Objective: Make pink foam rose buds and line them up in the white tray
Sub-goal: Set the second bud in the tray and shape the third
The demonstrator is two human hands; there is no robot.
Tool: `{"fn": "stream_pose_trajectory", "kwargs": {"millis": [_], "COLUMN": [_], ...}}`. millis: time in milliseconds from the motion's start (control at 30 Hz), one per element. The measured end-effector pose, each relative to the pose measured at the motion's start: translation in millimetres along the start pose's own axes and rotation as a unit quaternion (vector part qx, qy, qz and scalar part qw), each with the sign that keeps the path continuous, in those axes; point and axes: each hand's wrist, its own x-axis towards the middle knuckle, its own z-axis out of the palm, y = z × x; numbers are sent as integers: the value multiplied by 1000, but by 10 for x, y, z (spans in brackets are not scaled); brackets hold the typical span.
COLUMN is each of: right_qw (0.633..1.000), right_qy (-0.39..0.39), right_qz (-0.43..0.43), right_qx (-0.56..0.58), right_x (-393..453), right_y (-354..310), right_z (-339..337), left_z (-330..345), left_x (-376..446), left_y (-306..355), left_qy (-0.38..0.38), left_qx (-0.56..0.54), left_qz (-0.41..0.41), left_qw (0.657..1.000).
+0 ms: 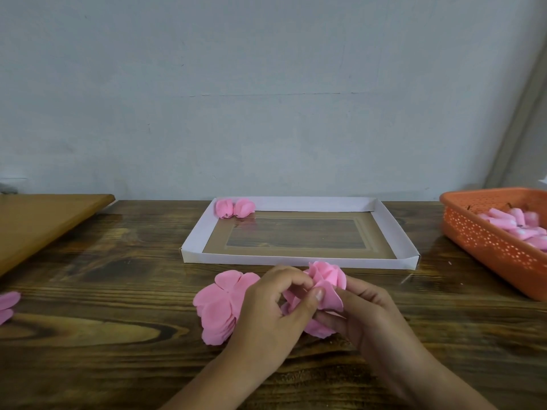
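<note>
I found nothing to read from my seat: no text, label, brand, number or sign showed on any surface in the head view.

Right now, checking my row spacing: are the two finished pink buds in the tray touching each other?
Touching. The head view shows the left bud and right bud pressed side by side, no gap, in the white tray's far-left corner.

Pale blue-grey wall [266, 84] behind dark wooden table [103, 335].
</note>
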Motion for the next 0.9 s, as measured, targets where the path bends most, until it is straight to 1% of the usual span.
{"fn": "stream_pose_trajectory", "kwargs": {"millis": [100,400,633,800,900], "right_qw": [1000,1000,1000,999,999], "right_qy": [9,-10,-9,-12,-34], "right_qz": [0,7,9,15,2], "right_qx": [-3,9,13,37,2], "right_x": [0,2,1,15,2], "right_y": [7,19,6,9,-1], "right_z": [-5,-25,-17,-34,-30], "left_z": [-3,8,12,3,-6], "left_x": [2,-4,-11,4,22], "left_y": [-3,-13,-24,-24,-24], "left_qy": [2,-2,-11,-13,-11], "left_qx": [-3,-22,-81,-106,-127], "left_qz": [-7,-30,-80,-94,-105], "left_qw": [1000,999,993,990,986]}}
